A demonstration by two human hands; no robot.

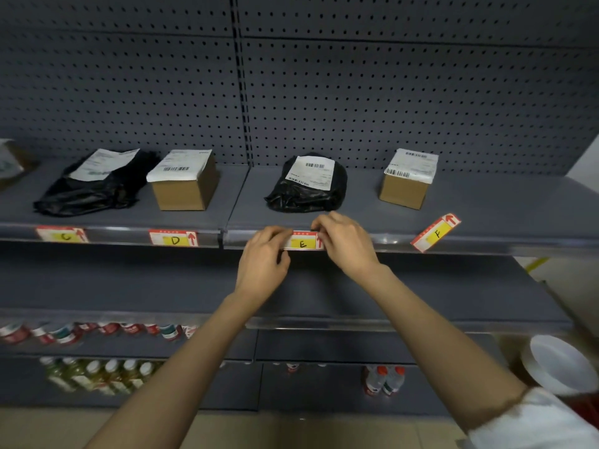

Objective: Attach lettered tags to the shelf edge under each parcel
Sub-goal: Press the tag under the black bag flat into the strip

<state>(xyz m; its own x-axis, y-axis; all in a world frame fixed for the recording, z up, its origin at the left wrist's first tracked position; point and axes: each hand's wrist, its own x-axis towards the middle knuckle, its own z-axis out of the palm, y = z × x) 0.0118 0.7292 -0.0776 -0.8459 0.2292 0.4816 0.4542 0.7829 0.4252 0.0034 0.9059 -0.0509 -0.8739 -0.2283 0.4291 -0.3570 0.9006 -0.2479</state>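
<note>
Both hands are on the E tag [302, 243] now, working it into the clear strip along the shelf edge [385, 238], directly at six o'clock of the black bag parcel [306, 186]. The left hand [264, 257] covers the tag's left end with its fingers [278, 234] curled together onto it; the right hand [345, 243] presses the right end, fingers bunched over the red arrow. Each hand looks to be pinching or pressing the tag against the strip, though the fingertips themselves hide the exact contact.

The risks from here? First, seating. If the tag's lower edge misses the channel, it may pop out the moment the hands let go. Uneven pressure from the two hands could leave it crooked too.

Second, watch the F tag [436, 232] at three o'clock of the hands: it lies loose and tilted on the shelf lip, one end hanging past the edge, below the right-hand cardboard box [406, 179]. A nudge from the right wrist or forearm could knock it off onto the lower shelves.

Third, drift: sliding E sideways would take it out from under its parcel. The C tag [61, 235] and D tag [173, 239] at nine o'clock sit fixed in the strip, well clear of the hands.
</note>
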